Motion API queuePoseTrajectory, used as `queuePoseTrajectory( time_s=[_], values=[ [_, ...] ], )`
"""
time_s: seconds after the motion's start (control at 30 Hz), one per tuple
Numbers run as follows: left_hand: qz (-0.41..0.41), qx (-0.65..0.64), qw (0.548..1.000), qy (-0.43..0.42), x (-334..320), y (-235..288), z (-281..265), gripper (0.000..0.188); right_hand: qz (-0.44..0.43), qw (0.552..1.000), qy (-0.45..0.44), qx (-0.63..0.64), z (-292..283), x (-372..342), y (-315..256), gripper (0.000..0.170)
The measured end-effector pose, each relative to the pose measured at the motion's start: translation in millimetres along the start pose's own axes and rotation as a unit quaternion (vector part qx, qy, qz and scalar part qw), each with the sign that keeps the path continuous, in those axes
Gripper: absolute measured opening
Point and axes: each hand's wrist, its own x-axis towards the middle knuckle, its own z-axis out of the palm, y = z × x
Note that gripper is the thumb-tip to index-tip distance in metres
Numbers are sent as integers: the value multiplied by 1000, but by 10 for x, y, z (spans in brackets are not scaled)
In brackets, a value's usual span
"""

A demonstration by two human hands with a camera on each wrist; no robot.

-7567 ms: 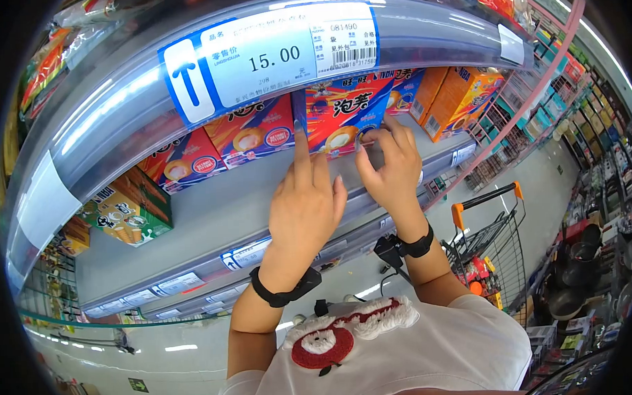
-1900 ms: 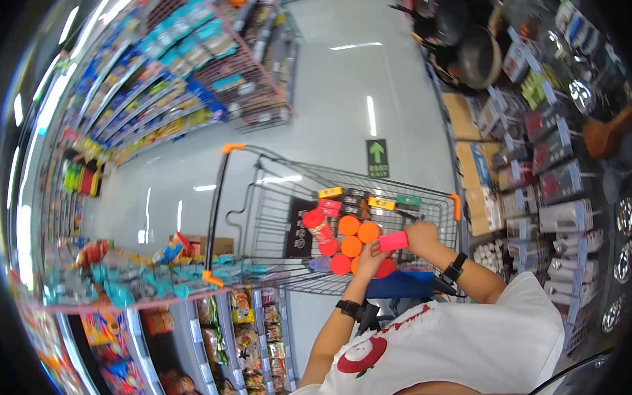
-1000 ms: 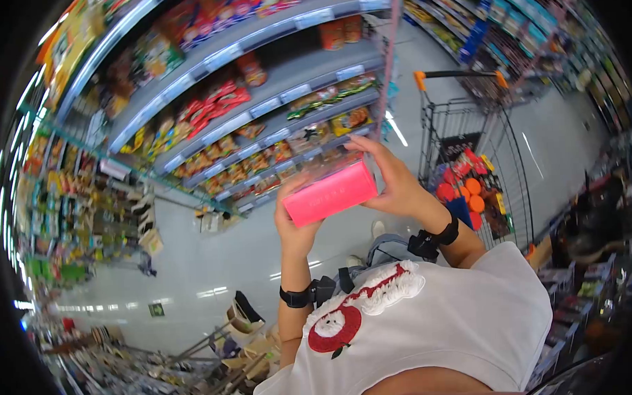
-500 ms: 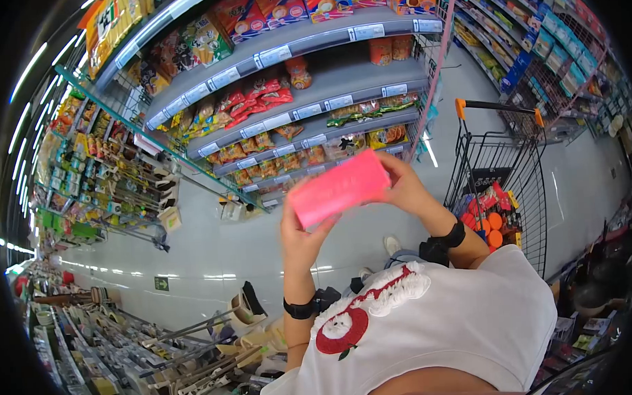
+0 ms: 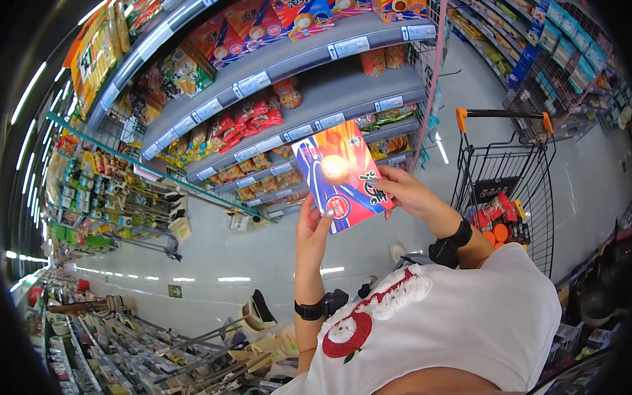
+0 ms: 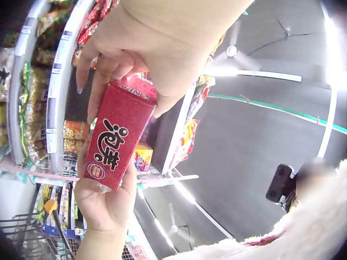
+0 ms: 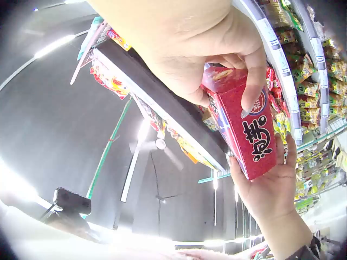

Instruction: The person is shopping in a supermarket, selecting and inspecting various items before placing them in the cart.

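In the head view, both hands hold a puff snack box [image 5: 344, 172] in front of the body, its printed front with a round puff picture turned up. My left hand [image 5: 311, 229] grips its near left corner, thumb on the front. My right hand [image 5: 412, 193] pinches the right edge, thumb on top. In the left wrist view, the box's red side [image 6: 116, 132] with white lettering shows between the left hand [image 6: 157, 49] above and the right hand below. From the right wrist, the same kind of red lettered side [image 7: 246, 127] appears, with right-hand fingers curled over it.
Beyond the hands stands a store shelf [image 5: 256, 85] with similar snack boxes [image 5: 254, 22] on an upper level and red packets [image 5: 251, 123] lower down. A shopping cart [image 5: 506, 170] holding several goods stands at the right. Another goods rack [image 5: 99, 163] is at the left.
Earlier, the hands reached to boxes on the shelf, then held a pink-sided box by the cart. The person has since turned toward the shelf, and the box has rotated from pink side to printed front.
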Motion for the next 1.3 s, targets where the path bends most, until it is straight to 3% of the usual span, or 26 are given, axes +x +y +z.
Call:
queuePoseTrajectory(
  time_s=[0.2, 0.33, 0.43, 0.47, 0.57, 0.63, 0.67, 0.73, 0.8, 0.9, 0.93, 0.97, 1.07, 1.17, 1.2, 1.3],
  values=[
    [7, 17, 1000, -5, 253, -65, 258, 56, -50, 998, -30, 4, -348, 65, -151, 44],
    [0, 23, 999, -34, 477, -106, 472, 61, -155, 984, -3, -87, -583, 46, -213, 58],
    [36, 57, 993, -96, 591, -273, 527, 65, -238, 963, 5, -125, -834, 23, -200, 60],
    [20, 35, 990, -136, 630, -289, 538, 72, -268, 953, 2, -141, -892, 10, -212, 58],
    [103, 56, 985, -125, 728, -288, 744, 78, -356, 907, -2, -225, -1000, -33, -328, 53],
    [24, -61, 989, -130, 770, -219, 829, 85, -412, 852, 3, -325, -1028, -29, -444, 49],
    [-16, -120, 984, -133, 805, -207, 846, 89, -415, 852, 22, -318, -1023, -31, -445, 47],
    [79, -10, 982, -171, 895, -247, 826, 96, -421, 851, 62, -307, -999, -21, -451, 44],
    [66, -60, 982, -169, 945, -236, 869, 100, -435, 836, 84, -322, -1004, 28, -493, 42],
    [184, 83, 969, -145, 1074, -281, 811, 88, -433, 833, 106, -329, -995, 106, -488, 40],
    [228, 79, 962, -129, 1119, -254, 830, 67, -430, 829, 118, -337, -973, 149, -496, 40],
    [255, 76, 955, -130, 1217, -265, 798, 62, -428, 825, 130, -345, -947, 192, -506, 41],
    [319, 96, 937, -106, 1431, -245, 617, 44, -402, 878, 132, -222, -766, 365, -536, 52],
    [347, 112, 929, -57, 1536, -67, 464, 45, -334, 930, 93, -121, -615, 562, -559, 56],
    [384, 167, 908, -20, 1593, -48, 377, 52, -306, 945, 69, -98, -572, 636, -577, 57],
    [412, 228, 882, -10, 1733, 230, 151, 57, -219, 973, 63, 18, -396, 837, -638, 58]
  ],
)
